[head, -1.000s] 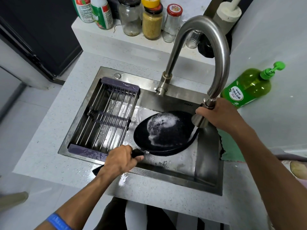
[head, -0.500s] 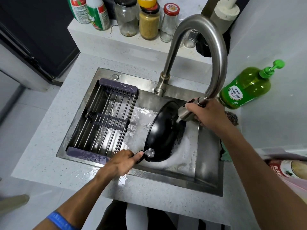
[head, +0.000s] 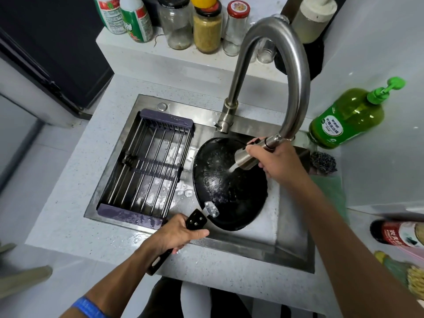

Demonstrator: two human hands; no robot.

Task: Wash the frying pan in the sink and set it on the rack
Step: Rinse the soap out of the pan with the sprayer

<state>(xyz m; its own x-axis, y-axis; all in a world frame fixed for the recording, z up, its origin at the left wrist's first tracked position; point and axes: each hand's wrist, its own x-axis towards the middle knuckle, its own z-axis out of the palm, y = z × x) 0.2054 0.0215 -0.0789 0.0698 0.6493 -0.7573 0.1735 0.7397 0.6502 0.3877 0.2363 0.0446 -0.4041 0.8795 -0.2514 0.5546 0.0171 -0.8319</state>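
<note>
Sink [head: 291, 228]: frying pan [head: 231, 187] sits in the right half, rack [head: 146, 166] spans the left, bare. Change: half a second ago the pan was tipped on edge, a second ago bottom-up and foamy; now inside faces up, spray head [head: 246, 158] jetting into it. Read: back is done, on to rinsing the interior. Pan is black and wet, little foam left. Left hand [head: 176, 234] fingers wrapped around the handle, near edge; right hand [head: 278, 160] fingers curled around the spray head.
</note>
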